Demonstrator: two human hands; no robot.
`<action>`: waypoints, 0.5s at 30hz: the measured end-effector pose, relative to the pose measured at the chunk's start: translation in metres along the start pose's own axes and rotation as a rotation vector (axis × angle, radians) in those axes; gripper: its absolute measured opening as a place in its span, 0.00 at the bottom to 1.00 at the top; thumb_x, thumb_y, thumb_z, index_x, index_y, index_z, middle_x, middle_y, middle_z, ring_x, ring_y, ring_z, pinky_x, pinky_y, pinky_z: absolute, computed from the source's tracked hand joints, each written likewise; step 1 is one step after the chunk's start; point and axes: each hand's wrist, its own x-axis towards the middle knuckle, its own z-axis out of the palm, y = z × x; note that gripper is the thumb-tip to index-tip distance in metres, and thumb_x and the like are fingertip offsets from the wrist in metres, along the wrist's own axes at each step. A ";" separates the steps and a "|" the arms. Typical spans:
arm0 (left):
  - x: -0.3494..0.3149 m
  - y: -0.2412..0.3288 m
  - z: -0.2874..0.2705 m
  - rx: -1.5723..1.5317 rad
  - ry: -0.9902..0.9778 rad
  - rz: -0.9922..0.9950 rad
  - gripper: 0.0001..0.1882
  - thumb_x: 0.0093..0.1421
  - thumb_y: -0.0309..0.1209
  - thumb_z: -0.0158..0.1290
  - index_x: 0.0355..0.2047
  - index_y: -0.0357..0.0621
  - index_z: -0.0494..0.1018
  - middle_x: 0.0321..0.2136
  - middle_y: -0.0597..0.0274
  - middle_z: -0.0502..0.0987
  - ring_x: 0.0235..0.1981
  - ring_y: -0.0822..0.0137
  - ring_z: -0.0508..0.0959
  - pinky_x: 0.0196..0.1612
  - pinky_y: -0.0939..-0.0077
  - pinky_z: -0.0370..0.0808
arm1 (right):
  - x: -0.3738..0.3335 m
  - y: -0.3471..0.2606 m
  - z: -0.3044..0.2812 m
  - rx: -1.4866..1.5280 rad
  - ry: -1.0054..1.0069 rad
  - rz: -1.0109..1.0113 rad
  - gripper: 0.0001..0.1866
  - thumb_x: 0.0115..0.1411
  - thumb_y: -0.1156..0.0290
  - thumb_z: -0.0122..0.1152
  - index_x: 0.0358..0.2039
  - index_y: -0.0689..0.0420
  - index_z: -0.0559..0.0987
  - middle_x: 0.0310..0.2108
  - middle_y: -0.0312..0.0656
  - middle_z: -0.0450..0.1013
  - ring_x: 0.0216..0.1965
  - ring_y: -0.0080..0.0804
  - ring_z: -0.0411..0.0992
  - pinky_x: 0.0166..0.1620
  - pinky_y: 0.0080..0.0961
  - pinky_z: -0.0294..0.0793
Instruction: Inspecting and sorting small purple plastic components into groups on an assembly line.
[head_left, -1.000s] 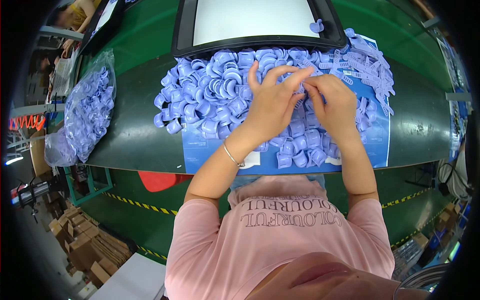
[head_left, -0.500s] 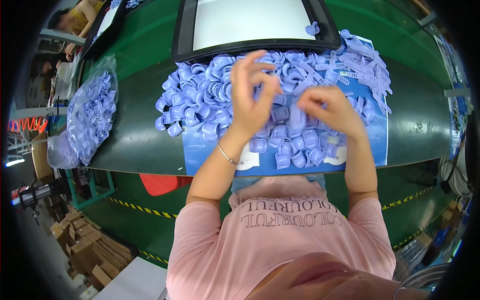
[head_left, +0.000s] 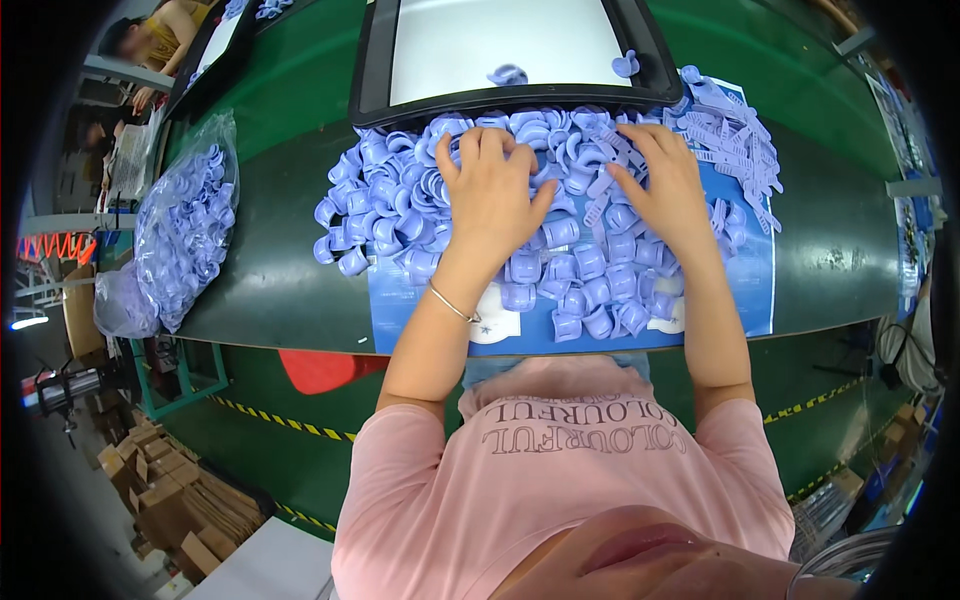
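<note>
A heap of periwinkle-blue curved plastic pieces (head_left: 385,195) lies on the table in front of me. My left hand (head_left: 492,195) is palm down on its middle, fingers bent and spread over the pieces, thumb apart. To the right, my right hand (head_left: 662,185) reaches to the heap's far edge, thumb and forefinger apart beside slotted flat straps (head_left: 607,190). Its other fingertips are partly hidden. More slotted straps (head_left: 735,140) are piled at the far right. A slightly blurred blue piece (head_left: 508,75) is over the white tray floor, and another piece (head_left: 625,64) is near the tray's right side.
A black-rimmed tray (head_left: 520,97) stands behind the heap. Blue printed sheeting (head_left: 400,310) lies under the pieces. To the left, a clear plastic bag (head_left: 187,225) holds more blue pieces. A red stool (head_left: 320,370) is below the table edge. Another person (head_left: 165,40) sits at the far left.
Both hands have moved: the left has come down onto the heap, and the right has gone farther away, its fingers spreading. A blue piece has appeared over the tray; the blurred one between my hands is gone.
</note>
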 end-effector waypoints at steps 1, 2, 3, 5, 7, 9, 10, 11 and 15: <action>0.000 0.000 0.000 0.000 -0.002 0.006 0.11 0.45 0.36 0.62 0.26 0.46 0.74 0.36 0.60 0.68 0.47 0.55 0.66 0.57 0.43 0.51 | 0.000 0.002 0.000 -0.001 0.003 0.005 0.17 0.55 0.72 0.61 0.47 0.59 0.75 0.37 0.43 0.76 0.39 0.32 0.74 0.44 0.27 0.71; 0.000 0.000 0.001 -0.023 0.013 0.028 0.10 0.45 0.35 0.62 0.26 0.47 0.74 0.36 0.61 0.69 0.48 0.55 0.65 0.57 0.43 0.51 | -0.001 0.006 0.001 0.162 -0.093 0.104 0.16 0.54 0.73 0.62 0.45 0.60 0.76 0.34 0.43 0.75 0.37 0.32 0.74 0.42 0.26 0.71; -0.001 0.001 0.002 -0.045 0.030 0.046 0.09 0.46 0.34 0.62 0.25 0.47 0.74 0.37 0.62 0.69 0.49 0.56 0.65 0.57 0.42 0.51 | -0.001 0.008 0.001 0.326 -0.191 0.198 0.15 0.53 0.75 0.62 0.43 0.61 0.76 0.32 0.43 0.75 0.34 0.32 0.73 0.41 0.26 0.71; 0.001 0.004 0.003 -0.104 0.056 0.042 0.09 0.47 0.33 0.62 0.27 0.47 0.74 0.37 0.62 0.70 0.48 0.55 0.66 0.58 0.44 0.50 | -0.001 0.006 -0.001 0.418 -0.186 0.265 0.14 0.53 0.76 0.62 0.41 0.62 0.77 0.31 0.42 0.75 0.33 0.31 0.73 0.41 0.25 0.71; 0.004 0.004 0.003 -0.165 0.082 0.040 0.08 0.48 0.32 0.61 0.28 0.47 0.74 0.38 0.62 0.71 0.48 0.55 0.67 0.59 0.46 0.48 | -0.001 0.006 -0.002 0.508 -0.179 0.333 0.13 0.52 0.76 0.63 0.40 0.62 0.77 0.30 0.41 0.75 0.33 0.30 0.72 0.41 0.24 0.71; 0.007 0.002 0.003 -0.450 0.051 0.029 0.09 0.52 0.30 0.61 0.32 0.44 0.74 0.38 0.63 0.74 0.43 0.60 0.73 0.56 0.58 0.59 | 0.000 0.008 0.001 0.687 -0.090 0.326 0.10 0.52 0.77 0.63 0.36 0.63 0.78 0.29 0.40 0.74 0.32 0.29 0.72 0.40 0.22 0.70; 0.007 0.003 0.002 -0.449 0.052 0.030 0.09 0.52 0.30 0.61 0.32 0.44 0.74 0.38 0.63 0.74 0.43 0.60 0.73 0.56 0.58 0.59 | 0.000 0.007 0.000 0.687 -0.088 0.325 0.10 0.52 0.77 0.63 0.36 0.63 0.78 0.29 0.40 0.74 0.32 0.29 0.72 0.40 0.22 0.70; 0.007 0.005 0.002 -0.697 0.006 -0.070 0.09 0.54 0.28 0.59 0.35 0.42 0.73 0.37 0.62 0.75 0.41 0.63 0.75 0.52 0.64 0.64 | 0.000 0.007 -0.001 0.662 -0.110 0.343 0.10 0.52 0.75 0.63 0.36 0.62 0.77 0.30 0.40 0.75 0.33 0.30 0.72 0.40 0.24 0.70; 0.006 0.009 0.008 -1.352 -0.007 -0.329 0.11 0.57 0.23 0.56 0.40 0.37 0.69 0.34 0.59 0.75 0.35 0.68 0.78 0.38 0.77 0.75 | -0.001 0.001 -0.007 0.245 -0.205 0.101 0.14 0.50 0.68 0.67 0.37 0.58 0.77 0.31 0.40 0.75 0.36 0.35 0.73 0.44 0.30 0.68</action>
